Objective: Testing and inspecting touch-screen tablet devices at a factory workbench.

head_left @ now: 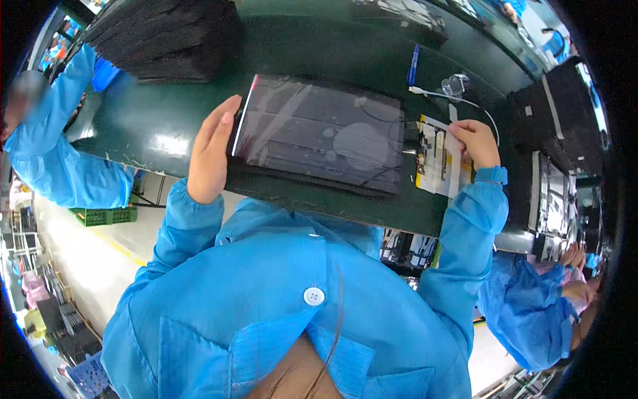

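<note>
A dark glossy flat panel (322, 133) lies on a black foam pad at the near edge of the green bench (159, 123). My left hand (211, 149) rests flat against the panel's left edge, fingers together and pointing up. My right hand (475, 141) is at the panel's right end, its fingers pinching the white and yellow flex strip (435, 159) that carries a small circuit board. Both my arms are in blue sleeves.
A stack of black foam trays (166, 36) stands at the back left. A white cable (458, 100) with a small clear piece and a blue pen (413, 65) lie behind the panel. Other people in blue coats work at left (46, 153) and lower right (531, 306).
</note>
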The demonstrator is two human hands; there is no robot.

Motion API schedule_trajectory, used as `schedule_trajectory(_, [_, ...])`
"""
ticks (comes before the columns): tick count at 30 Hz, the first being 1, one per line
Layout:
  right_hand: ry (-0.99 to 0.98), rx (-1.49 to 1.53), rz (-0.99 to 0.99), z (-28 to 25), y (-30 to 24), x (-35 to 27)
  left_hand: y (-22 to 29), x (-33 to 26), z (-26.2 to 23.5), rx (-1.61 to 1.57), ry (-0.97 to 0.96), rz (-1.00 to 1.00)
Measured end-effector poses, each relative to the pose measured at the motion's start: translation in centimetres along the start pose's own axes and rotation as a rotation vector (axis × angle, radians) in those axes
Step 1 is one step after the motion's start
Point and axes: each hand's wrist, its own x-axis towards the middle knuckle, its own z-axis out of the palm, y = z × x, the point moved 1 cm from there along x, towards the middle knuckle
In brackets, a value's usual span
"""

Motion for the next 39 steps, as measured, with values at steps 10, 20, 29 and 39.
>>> schedule_trajectory(10, [0.026,-0.006,0.021,0.0,0.4,-0.2,3.5,0.6,-0.8,-0.512,-0.098,-0.140])
schedule_trajectory(20, [0.284,-0.240,-0.842,7.5,-7.7,-11.8,0.0,9.2,-0.7,-0.583,-0.278,-0.838])
schedule_trajectory(29, [0.202,-0.449,-0.962,12.6,-9.7,-13.7,0.9,10.7,2.4,-0.587,-0.417,-0.725])
schedule_trajectory(39, [0.095,-0.527,-0.986,15.0,-10.8,-14.1,-1.1,11.6,1.7,-0.637,-0.466,-0.637])
